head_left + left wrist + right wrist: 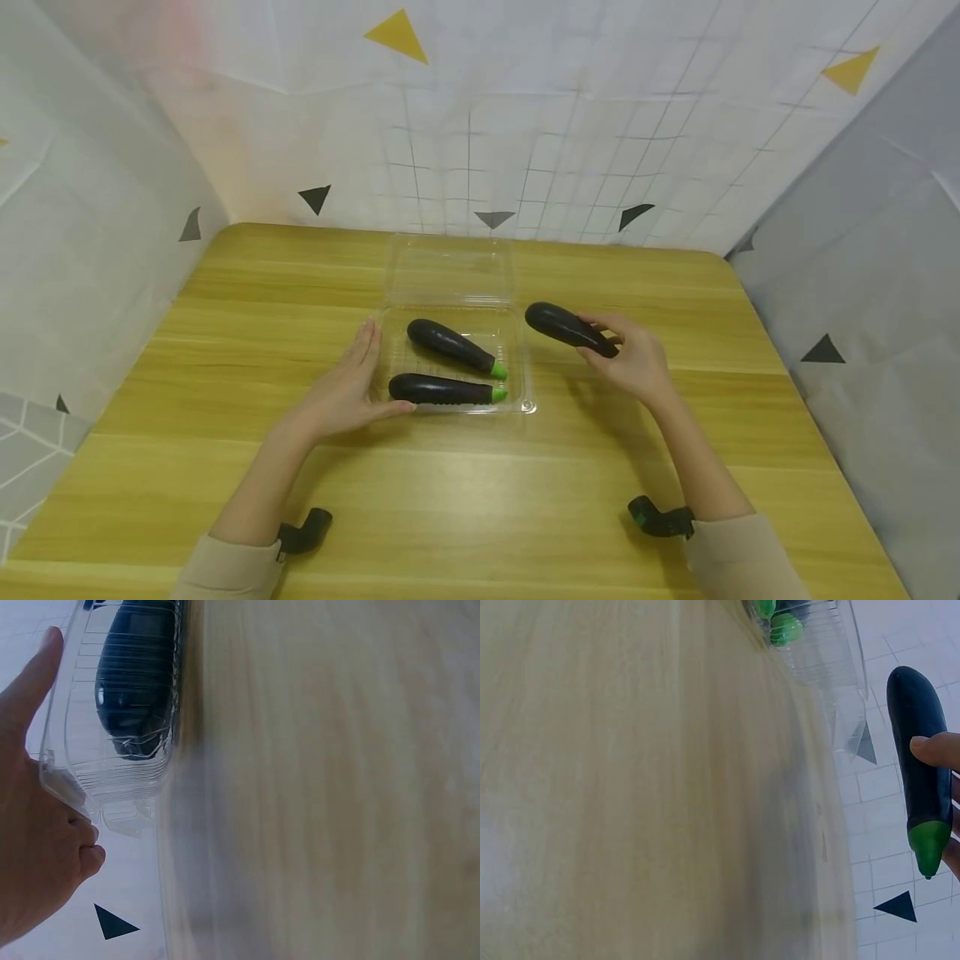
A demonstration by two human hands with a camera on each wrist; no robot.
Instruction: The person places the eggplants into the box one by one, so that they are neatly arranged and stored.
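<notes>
A clear plastic clamshell box sits on the table with its lid folded back. Two dark eggplants with green stem ends lie inside, one slanting and one along the front. My left hand rests against the box's left side, fingers straight, thumb at the front corner. In the left wrist view, an eggplant shows through the box wall. My right hand holds a third eggplant above the table, just right of the box; its green end shows in the right wrist view.
The wood-grain table has a pale patterned backdrop behind it and on both sides. Black wrist-worn devices sit at the left cuff and the right cuff.
</notes>
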